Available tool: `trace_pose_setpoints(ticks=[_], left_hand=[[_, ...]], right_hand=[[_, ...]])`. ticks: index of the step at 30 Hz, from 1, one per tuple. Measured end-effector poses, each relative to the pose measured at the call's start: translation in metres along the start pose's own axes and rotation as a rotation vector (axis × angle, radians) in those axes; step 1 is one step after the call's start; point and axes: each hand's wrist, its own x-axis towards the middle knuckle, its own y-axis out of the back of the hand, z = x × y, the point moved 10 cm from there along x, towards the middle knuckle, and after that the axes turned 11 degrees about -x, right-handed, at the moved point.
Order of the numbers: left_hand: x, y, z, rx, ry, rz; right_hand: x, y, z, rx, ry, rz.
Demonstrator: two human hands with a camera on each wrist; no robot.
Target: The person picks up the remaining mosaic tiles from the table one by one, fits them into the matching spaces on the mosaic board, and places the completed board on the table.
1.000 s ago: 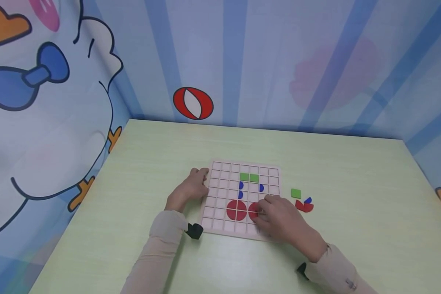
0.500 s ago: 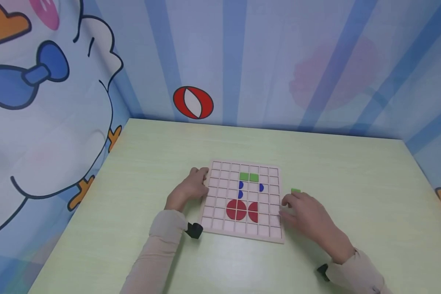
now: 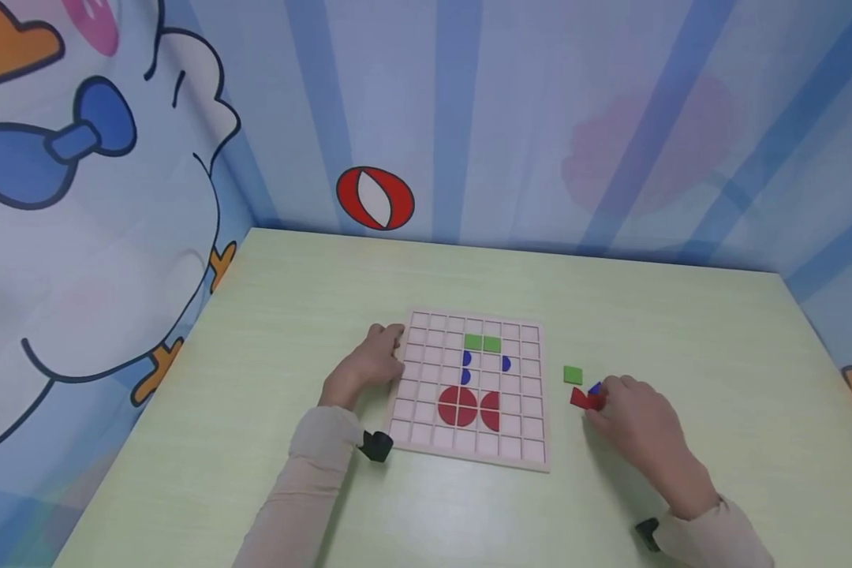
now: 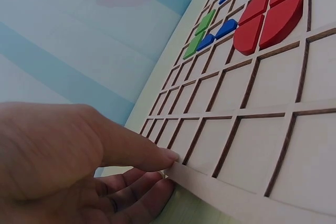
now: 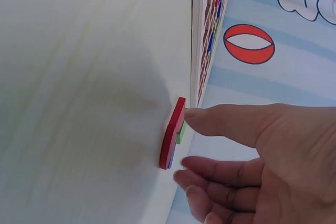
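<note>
A pale wooden grid board lies on the table. My left hand holds its left edge; in the left wrist view the thumb lies on the rim, with the other fingers against the side. Set in the cells are two green squares, several blue pieces, a red circle of quarter pieces and a red half circle. My right hand is at the loose red quarter pieces, thumb and fingers apart around them. A blue piece lies partly hidden behind them.
A loose green square lies between the board's right edge and the right hand. The pale table runs back to a printed fabric wall with blue stripes and a red ball picture.
My right hand has left the red half circle on the board and moved right to the loose pieces. The left hand stays at the board's left edge.
</note>
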Motion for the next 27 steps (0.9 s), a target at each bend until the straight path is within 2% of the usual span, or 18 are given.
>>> trace_pose_setpoints(ticks=[7,10,27], left_hand=[[-0.001,0.0,0.0,-0.005,0.015,-0.001],[-0.002,-0.001,0.0,-0.004,0.02,-0.001],[-0.001,0.0,0.0,0.001,0.014,0.008]], right_hand=[[0.001,-0.013,0.015,-0.014,-0.055,-0.113],[0.002,-0.017,0.017,0.0,-0.058,-0.131],[0.005,-0.017,0.016,0.003,-0.056,-0.099]])
